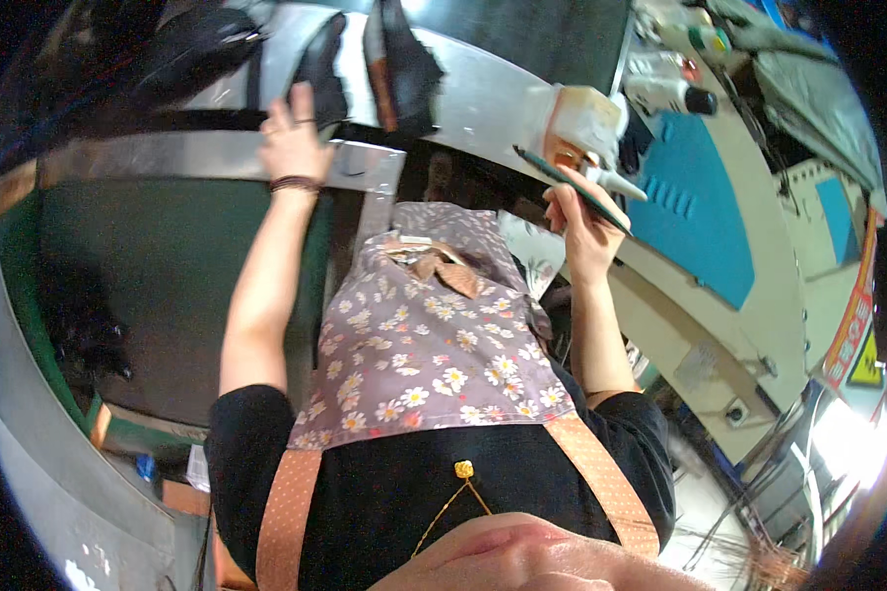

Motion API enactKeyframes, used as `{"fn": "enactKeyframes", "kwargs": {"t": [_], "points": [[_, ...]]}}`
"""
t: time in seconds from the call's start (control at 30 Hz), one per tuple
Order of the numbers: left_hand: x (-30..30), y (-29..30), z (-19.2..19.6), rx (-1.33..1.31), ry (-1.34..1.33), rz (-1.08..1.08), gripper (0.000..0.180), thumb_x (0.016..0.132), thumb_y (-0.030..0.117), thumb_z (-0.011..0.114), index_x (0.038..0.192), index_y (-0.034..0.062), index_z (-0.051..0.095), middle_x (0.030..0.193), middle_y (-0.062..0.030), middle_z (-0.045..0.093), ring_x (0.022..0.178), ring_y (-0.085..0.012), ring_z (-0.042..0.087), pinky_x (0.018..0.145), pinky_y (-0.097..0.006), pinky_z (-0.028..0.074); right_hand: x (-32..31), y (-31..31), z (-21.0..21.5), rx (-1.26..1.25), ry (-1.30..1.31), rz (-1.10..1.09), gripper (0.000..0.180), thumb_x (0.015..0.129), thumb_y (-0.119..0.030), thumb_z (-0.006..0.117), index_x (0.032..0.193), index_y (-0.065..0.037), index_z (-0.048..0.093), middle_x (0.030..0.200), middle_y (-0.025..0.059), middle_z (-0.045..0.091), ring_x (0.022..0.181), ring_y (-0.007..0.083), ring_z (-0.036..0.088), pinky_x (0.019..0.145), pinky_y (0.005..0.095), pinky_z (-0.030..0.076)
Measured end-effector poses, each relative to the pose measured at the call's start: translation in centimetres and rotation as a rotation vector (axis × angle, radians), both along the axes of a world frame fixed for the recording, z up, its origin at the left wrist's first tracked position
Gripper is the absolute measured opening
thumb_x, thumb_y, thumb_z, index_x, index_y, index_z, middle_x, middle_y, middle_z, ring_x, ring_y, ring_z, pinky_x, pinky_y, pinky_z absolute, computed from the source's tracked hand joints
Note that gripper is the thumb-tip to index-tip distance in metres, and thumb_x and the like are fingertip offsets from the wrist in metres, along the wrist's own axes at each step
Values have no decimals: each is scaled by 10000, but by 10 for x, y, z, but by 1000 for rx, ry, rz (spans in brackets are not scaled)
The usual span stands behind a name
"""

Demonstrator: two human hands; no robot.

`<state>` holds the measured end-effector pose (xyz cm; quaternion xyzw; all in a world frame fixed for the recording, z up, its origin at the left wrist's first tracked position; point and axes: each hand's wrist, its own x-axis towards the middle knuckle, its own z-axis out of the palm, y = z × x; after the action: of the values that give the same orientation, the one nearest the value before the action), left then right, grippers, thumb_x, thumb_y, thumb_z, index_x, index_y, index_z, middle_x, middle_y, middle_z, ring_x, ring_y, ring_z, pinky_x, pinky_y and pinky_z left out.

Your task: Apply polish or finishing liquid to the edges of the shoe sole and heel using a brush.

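My left hand (296, 148) reaches forward over the metal edge of the bench. Its fingers are spread and their tips overlap the near side of a dark, flat, curved piece (325, 74); whether they press on it I cannot tell. Just right of it lies a second dark piece (409, 84) with a brown strip along one side. My right hand (586, 231) is closed round a slim dark green pen (550, 171), its tip pointing up and left. Close beyond that hand stands a whitish, stained container (583, 123), partly behind the pen and fingers.
More black pieces (192, 49) lie at the far left. At the far right, several bottles (670, 96) rest beside a pale machine body with a blue panel (695, 217). A dark green bin (177, 266) with a metal rim sits left of my lap.
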<state>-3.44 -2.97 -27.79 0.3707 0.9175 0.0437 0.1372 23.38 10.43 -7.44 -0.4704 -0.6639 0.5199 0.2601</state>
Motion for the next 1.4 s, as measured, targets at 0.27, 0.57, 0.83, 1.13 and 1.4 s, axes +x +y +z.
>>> {"fn": "enactKeyframes", "kwargs": {"t": [0.27,0.57,0.83,1.13,1.4], "points": [[-69,-81,-44,784,-1019,577,853,721,148,741,1390,-60,255,1154,-166,565,1038,-277,580,892,-357,475,46,23,-82,-88,-68,-510,254,839,-217,701,907,26,675,686,52,624,534,90,544,478,233,432],[23,-115,-28,839,-1100,1182,765,899,273,554,1493,164,84,1381,-106,404,1207,-317,459,922,-511,429,49,30,-177,90,-409,-451,352,769,-359,748,822,-12,721,541,39,596,490,73,500,490,247,406],[-32,-81,31,-71,-105,-622,870,657,3,613,1445,170,285,1471,-153,298,1378,-330,252,1122,-495,193,37,38,-168,95,-450,-434,382,765,-385,742,799,-5,725,587,90,648,537,129,596,576,285,484],[-72,-40,6,-370,-83,-997,729,706,96,668,1370,110,366,1338,-172,454,1254,-315,440,1056,-418,338,33,43,-179,0,-632,-480,486,723,-475,744,723,9,701,604,115,658,583,236,650,609,348,502],[-65,-21,57,-76,-386,-700,729,645,165,733,1301,76,427,1225,-149,558,1098,-323,562,932,-401,463,27,43,-163,-270,-343,-512,399,792,-372,729,643,-12,646,531,55,600,435,101,547,405,245,414]]}}
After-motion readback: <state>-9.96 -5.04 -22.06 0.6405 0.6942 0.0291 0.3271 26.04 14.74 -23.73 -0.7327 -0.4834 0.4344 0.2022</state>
